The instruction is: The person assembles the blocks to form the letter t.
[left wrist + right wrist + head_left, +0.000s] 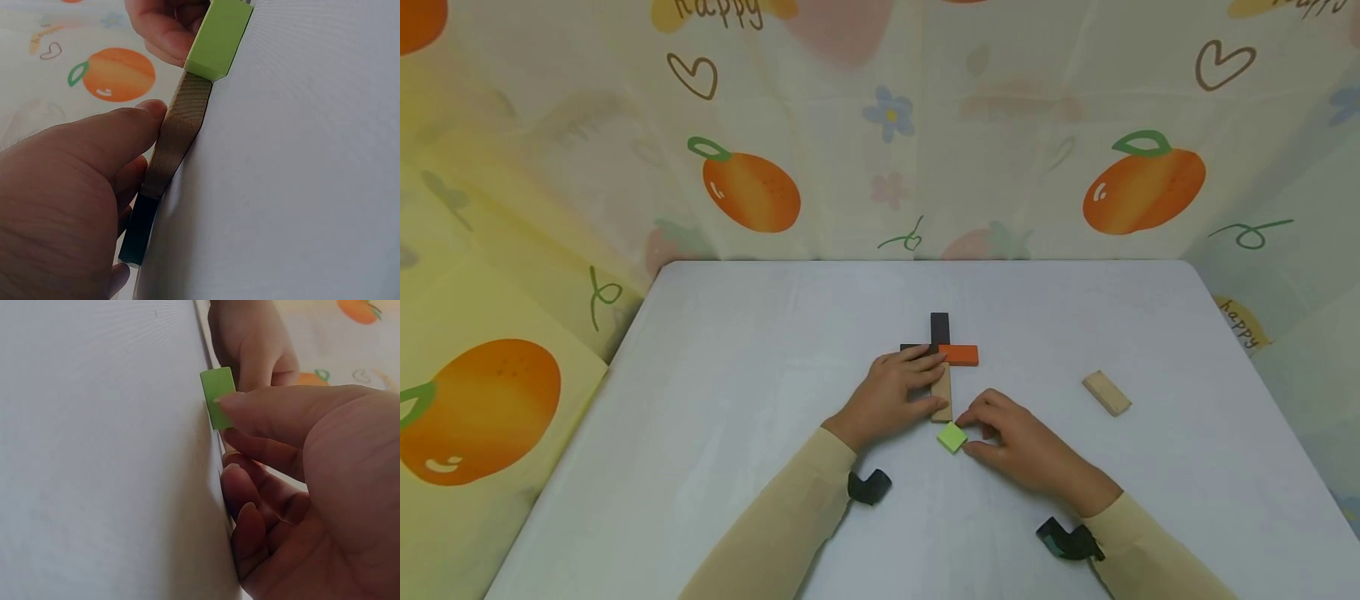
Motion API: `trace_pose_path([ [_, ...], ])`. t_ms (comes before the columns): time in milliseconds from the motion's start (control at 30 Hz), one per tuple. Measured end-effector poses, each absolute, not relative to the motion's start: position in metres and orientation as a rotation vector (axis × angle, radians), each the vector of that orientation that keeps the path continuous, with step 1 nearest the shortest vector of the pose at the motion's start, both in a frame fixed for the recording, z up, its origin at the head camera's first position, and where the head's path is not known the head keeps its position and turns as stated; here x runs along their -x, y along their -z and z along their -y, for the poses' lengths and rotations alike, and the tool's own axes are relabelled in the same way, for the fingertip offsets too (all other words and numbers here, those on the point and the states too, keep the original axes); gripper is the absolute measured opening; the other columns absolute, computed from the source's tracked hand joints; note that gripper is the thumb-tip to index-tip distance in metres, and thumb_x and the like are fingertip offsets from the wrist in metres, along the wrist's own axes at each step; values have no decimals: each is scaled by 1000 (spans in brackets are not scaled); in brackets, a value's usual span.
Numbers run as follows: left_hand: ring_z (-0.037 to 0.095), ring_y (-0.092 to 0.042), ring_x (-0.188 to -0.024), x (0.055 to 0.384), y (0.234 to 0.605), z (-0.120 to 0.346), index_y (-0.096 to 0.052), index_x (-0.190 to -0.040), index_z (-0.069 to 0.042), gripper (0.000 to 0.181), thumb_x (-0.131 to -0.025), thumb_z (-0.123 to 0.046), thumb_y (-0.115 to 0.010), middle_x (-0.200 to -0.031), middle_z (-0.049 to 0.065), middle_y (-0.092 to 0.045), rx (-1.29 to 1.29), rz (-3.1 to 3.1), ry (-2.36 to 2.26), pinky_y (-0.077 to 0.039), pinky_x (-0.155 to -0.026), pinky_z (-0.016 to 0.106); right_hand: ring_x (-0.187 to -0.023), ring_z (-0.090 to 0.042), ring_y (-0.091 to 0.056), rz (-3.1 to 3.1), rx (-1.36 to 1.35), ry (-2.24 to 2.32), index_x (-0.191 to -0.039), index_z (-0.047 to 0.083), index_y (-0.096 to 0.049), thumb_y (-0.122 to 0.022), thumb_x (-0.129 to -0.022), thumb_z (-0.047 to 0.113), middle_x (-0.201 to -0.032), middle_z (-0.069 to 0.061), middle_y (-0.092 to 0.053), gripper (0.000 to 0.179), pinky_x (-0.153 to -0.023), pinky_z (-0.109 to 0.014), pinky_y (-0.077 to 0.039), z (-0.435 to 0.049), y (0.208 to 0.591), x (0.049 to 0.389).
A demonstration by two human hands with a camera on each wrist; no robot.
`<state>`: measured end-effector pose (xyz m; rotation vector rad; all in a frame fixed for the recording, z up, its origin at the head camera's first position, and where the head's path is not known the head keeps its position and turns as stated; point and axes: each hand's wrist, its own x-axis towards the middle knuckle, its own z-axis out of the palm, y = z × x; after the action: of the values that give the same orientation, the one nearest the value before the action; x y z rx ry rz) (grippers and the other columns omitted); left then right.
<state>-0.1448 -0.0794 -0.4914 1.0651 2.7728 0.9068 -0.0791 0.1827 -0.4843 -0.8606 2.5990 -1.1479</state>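
Observation:
My left hand (901,389) rests over a light wooden block (943,390), its fingertips reaching the orange block (964,356) and the dark pieces beside it. In the left wrist view the thumb touches the edge of that wooden block (178,128). With thumb and index finger, my right hand (1018,440) pinches a small lime-green block (952,437). This block sits turned like a diamond at the near end of the wooden one. A black block (940,327) points away at the far end; another dark block (912,346) is mostly hidden by the left fingers.
A loose wooden block (1107,393) lies slanted at the right on the white tabletop (737,375). Behind the table's far edge hangs a cloth (1000,183) printed with fruit. A black wrist device (869,487) shows at the left cuff, another (1070,541) at the right.

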Motion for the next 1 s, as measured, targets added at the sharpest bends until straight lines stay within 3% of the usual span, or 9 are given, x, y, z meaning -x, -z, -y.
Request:
trace_pose_path([
  [500,16,-34,-158,144,491,80,-64,-153,-12,59,-103,-41,-79,-162,-7,-52,-1033,-2765,-926,-28,-124,52,-99,-23,-65,-2486,831,1494,-143,7,-66,-82,-99,8,-122,-4,-69,47,-80,-33,-56,-196,481,76],
  [767,17,-34,-158,143,489,79,-64,-152,-12,59,-103,-41,-79,-162,-6,-52,-1029,-2764,-915,-29,-123,52,-110,-32,-66,-2309,822,1703,-149,-5,-56,-66,-106,-2,-130,-21,-67,44,-91,-31,-56,-209,478,75],
  [1000,15,-33,-158,144,489,79,-63,-152,-13,59,-104,-41,-78,-162,-7,-51,-1028,-2764,-904,-29,-124,51,-115,-34,-64,-2232,858,1814,-151,-11,-49,-48,-111,-4,-131,-32,-61,41,-86,-35,-59,-222,477,75],
])
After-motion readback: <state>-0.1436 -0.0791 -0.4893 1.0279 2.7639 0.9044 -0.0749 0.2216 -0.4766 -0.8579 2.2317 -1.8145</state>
